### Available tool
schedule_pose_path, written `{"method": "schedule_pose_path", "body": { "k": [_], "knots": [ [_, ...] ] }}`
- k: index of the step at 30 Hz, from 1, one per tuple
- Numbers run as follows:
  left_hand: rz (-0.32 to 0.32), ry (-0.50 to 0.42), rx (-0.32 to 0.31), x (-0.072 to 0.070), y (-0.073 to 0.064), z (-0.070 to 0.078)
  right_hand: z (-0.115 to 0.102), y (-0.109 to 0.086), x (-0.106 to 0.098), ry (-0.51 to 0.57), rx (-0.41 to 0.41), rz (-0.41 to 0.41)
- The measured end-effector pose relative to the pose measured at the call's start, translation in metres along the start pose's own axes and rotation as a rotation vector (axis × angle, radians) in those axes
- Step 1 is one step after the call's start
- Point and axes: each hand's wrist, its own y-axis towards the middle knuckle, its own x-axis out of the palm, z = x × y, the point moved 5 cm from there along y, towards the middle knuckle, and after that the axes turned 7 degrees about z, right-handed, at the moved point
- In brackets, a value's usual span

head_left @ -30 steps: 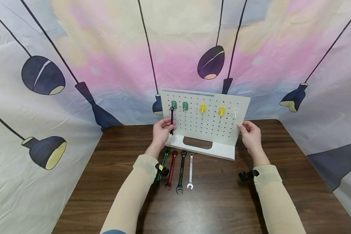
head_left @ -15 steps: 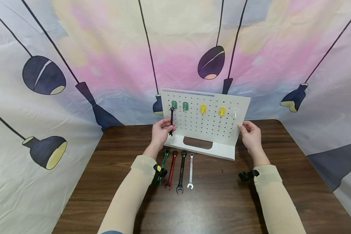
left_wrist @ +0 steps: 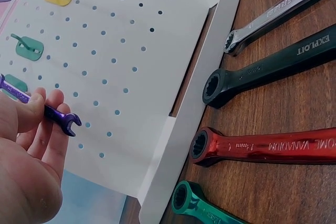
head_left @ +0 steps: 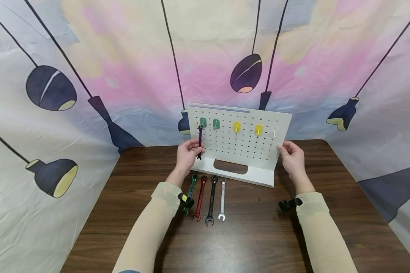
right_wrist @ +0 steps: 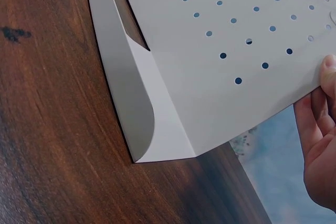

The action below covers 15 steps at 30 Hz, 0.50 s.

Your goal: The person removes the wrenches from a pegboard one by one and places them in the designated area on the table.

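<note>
My left hand (head_left: 187, 154) pinches a purple wrench (left_wrist: 62, 118) between thumb and fingers, its open end pointing down. In the head view the wrench's upper ring end is at the leftmost green hook (head_left: 203, 122); whether it hangs on the hook I cannot tell. Behind it stands a white pegboard (head_left: 225, 148) on the table. The right hand (head_left: 294, 158) grips the board's right edge, thumb on the front and fingers behind. In front of the board lie a green wrench (left_wrist: 194, 203), a red wrench (left_wrist: 252, 146), a black wrench (left_wrist: 262, 80) and a silver wrench (left_wrist: 278, 11).
The board also carries a second green hook (head_left: 216, 124), two yellow hooks, one of them (head_left: 237, 127) near the middle, and a clear hook (head_left: 274, 132) at the right. A patterned cloth (head_left: 123, 49) hangs behind the wooden table (head_left: 253, 242).
My left wrist and forearm have shifted slightly to the left, and the purple wrench's lower end has swung a little left. The right hand and the board stay put.
</note>
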Motion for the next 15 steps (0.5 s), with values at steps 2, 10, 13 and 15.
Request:
{"method": "schedule_pose_path", "body": {
  "k": [2, 10, 13, 15],
  "knots": [
    [0.002, 0.004, -0.002, -0.0001, -0.0002, -0.0004, 0.0001, -0.0002, -0.0001, 0.001, 0.000, -0.001],
    [-0.006, -0.001, -0.006, -0.0013, -0.0015, 0.0009, -0.0002, -0.0007, 0.0006, -0.002, -0.001, -0.003],
    [-0.013, -0.001, -0.005, -0.0020, -0.0030, 0.0025, -0.0005, -0.0007, 0.0006, -0.002, -0.001, -0.004],
    [-0.020, -0.003, -0.002, -0.0023, -0.0040, 0.0036, -0.0005, -0.0007, 0.0002, 0.001, 0.000, -0.002]
  ]
}}
